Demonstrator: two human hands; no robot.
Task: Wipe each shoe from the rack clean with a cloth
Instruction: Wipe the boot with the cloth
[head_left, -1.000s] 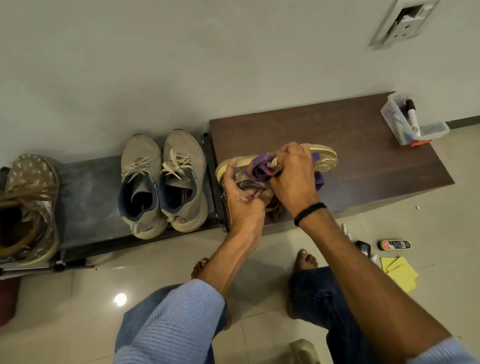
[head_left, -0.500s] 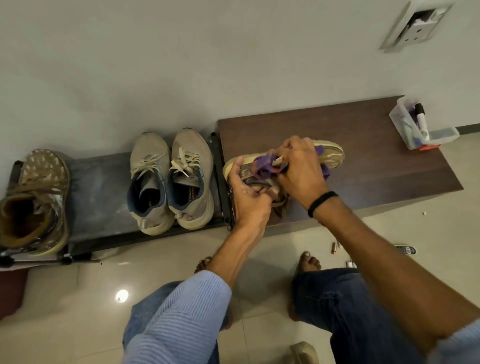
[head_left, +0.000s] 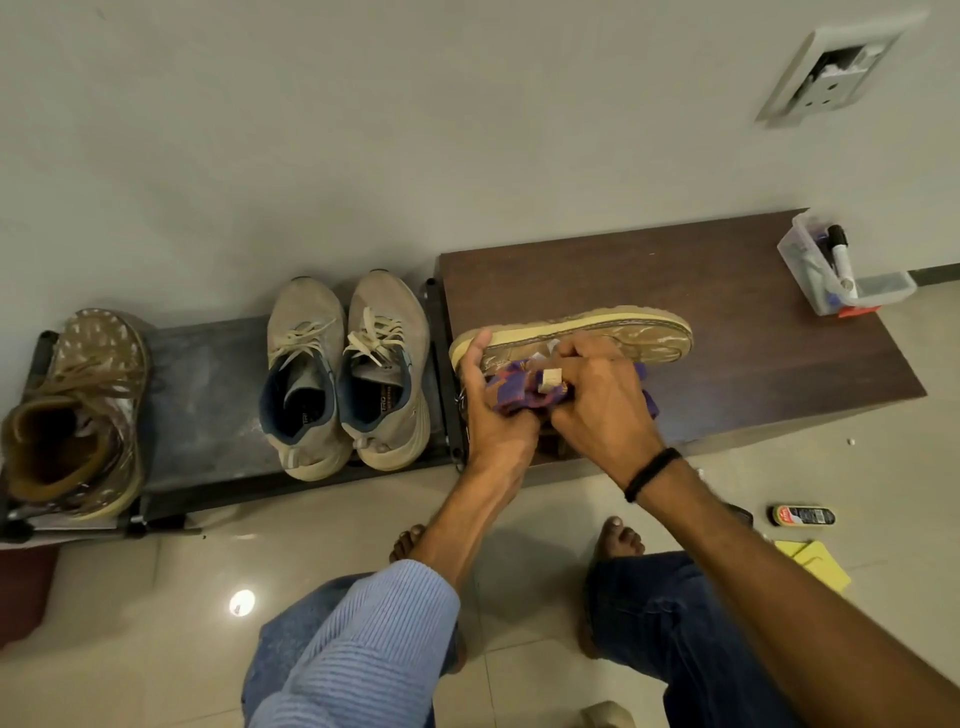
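Note:
A tan boot (head_left: 623, 332) lies on its side on the brown bench (head_left: 727, 291), its pale sole turned toward the wall. My left hand (head_left: 493, 410) grips the boot at its heel end. My right hand (head_left: 597, 400) pinches a bunched purple cloth (head_left: 519, 392) against the boot's upper. On the dark rack (head_left: 208, 395) to the left stand a pair of beige sneakers (head_left: 348, 369) and a matching spotted tan boot (head_left: 78, 415).
A clear plastic box (head_left: 836, 275) holding a marker sits at the bench's right end. On the tiled floor to the right lie a shoe-polish tin (head_left: 802, 516) and yellow cloths (head_left: 815, 564). My bare feet and knees are below the bench. A wall socket (head_left: 836, 67) is at upper right.
The boot has been turned so more of its sole and side shows. My right hand has slid the cloth lower along the upper. The view shifted slightly.

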